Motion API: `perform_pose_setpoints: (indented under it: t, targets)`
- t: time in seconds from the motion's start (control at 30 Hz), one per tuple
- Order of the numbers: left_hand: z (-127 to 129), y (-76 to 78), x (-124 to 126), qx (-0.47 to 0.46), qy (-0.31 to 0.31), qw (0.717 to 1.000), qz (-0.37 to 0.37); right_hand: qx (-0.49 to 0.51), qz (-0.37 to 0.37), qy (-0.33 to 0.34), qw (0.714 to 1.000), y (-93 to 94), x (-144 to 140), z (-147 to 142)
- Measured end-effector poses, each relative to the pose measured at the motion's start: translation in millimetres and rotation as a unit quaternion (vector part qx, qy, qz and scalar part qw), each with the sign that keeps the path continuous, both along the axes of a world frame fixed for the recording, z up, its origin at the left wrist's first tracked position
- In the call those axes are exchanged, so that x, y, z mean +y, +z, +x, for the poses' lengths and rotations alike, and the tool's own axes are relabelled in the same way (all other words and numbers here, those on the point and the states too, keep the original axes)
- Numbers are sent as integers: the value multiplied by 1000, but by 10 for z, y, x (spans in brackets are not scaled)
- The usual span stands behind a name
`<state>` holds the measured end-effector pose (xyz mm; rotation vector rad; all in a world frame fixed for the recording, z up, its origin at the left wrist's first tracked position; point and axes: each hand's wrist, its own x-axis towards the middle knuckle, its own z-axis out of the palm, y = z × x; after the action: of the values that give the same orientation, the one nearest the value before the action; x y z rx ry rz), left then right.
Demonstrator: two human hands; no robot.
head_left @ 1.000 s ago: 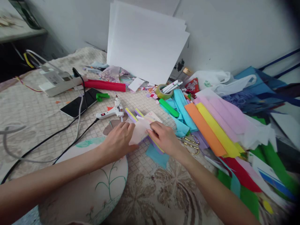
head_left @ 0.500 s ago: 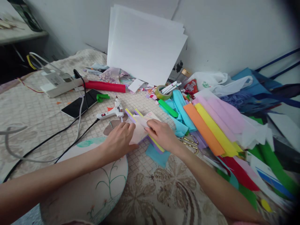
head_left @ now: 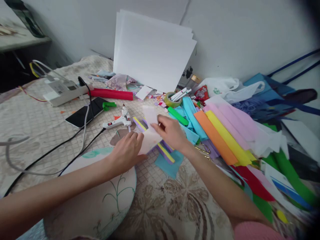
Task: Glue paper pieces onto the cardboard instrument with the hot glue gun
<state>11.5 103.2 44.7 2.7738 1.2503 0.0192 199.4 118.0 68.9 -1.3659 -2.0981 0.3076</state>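
Left hand flat on pale paper, right hand pinching it, no legible writing.

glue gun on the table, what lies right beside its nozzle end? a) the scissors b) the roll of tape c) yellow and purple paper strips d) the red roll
c: the white glue gun has its nozzle next to the yellow and purple paper strips, which run toward the left hand; the other three lie farther off.
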Motion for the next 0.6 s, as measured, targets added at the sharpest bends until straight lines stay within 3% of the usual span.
perform_pose_setpoints:
  t: [0.13, 0.27, 0.43, 0.6]
  targets:
    - [-13, -4, 10, -9, 13, 1000, -26, 88, -10, -85, 992, 45, -66, 219]
    - [-14, 1, 18, -8, 12, 999, -35, 112, -64, -113, 985, -94, -329, 405]
    - [-3, 13, 15, -1, 3, 1000, -27, 67, -80, -116, 988, -265, -477, 422]
    - [-11, 9, 6, -4, -5, 1000, -4, -9, -54, -99, 994, -274, -420, 335]
